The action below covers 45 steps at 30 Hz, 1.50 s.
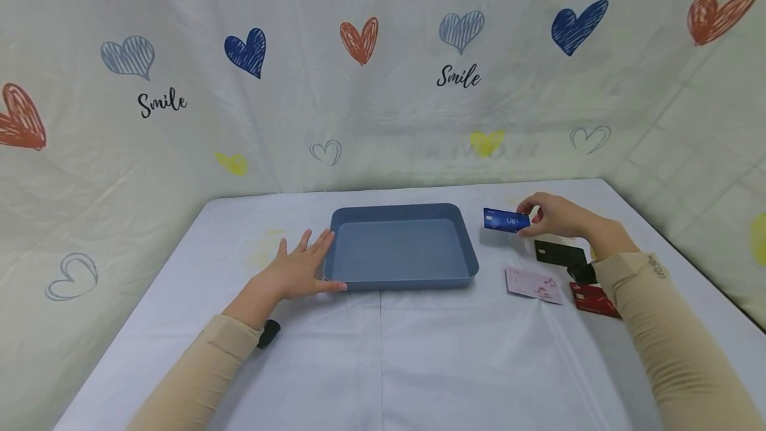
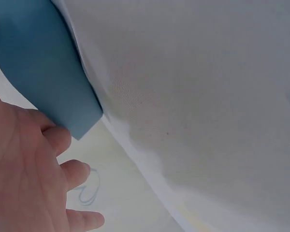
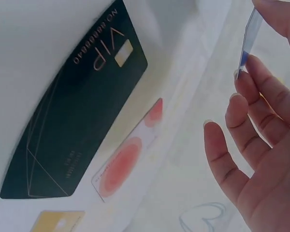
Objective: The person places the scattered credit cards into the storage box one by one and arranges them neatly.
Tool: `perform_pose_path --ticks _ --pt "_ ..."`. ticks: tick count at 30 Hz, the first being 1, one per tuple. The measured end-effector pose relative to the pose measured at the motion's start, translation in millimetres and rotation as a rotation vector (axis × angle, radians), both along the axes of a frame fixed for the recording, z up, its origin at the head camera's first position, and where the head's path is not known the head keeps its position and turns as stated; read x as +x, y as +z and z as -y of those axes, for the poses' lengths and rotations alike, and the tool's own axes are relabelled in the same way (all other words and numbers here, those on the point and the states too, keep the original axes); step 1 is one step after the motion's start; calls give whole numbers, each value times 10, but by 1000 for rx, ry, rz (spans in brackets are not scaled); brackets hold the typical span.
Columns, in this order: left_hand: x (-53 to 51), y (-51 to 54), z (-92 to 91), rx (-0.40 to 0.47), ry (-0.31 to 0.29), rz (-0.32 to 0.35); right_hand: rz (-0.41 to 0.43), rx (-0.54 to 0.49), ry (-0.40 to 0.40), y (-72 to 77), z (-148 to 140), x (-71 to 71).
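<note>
My right hand [image 1: 559, 215] pinches a blue VIP card [image 1: 505, 220] by its right end, above the table to the right of the tray. In the right wrist view that card [image 3: 249, 36] shows nearly edge-on between thumb and fingertips. My left hand [image 1: 293, 275] lies with spread fingers against the left side of a blue-grey rectangular tray [image 1: 401, 248], thumb at its front left corner. The tray's inside is bare. Below the right hand lie a black VIP card [image 1: 559, 253], a pink patterned card [image 1: 534, 285] and a red card [image 1: 594, 301].
Beyond the black card, a white card with red ovals [image 3: 123, 166] and a yellow card [image 3: 60, 222] show in the right wrist view. A white cloth [image 1: 383, 364] covers the table. Behind it hangs a pale curtain [image 1: 383, 105] printed with hearts.
</note>
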<state>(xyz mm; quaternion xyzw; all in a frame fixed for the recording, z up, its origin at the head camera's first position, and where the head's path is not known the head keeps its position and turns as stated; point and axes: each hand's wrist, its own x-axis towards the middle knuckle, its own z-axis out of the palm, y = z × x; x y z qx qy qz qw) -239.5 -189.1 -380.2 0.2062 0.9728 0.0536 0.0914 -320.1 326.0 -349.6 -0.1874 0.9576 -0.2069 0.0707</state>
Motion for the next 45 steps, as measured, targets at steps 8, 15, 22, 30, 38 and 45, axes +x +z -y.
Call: perform_pose_path --ticks 8,15,22,30,38,45 --pt "16 6 15 -7 3 -4 -8 -25 0 85 36 -13" --pt "11 8 6 -2 -4 -7 -3 -50 -13 115 147 9" --pt "20 32 -11 6 -4 -9 -11 -51 -4 184 319 20" --pt "32 39 -16 20 -3 1 -2 -82 33 263 584 52" --pt "19 29 2 9 -1 -8 -47 -75 140 320 881 15" --pt "29 35 3 24 -6 0 -6 -73 181 238 1081 -28"
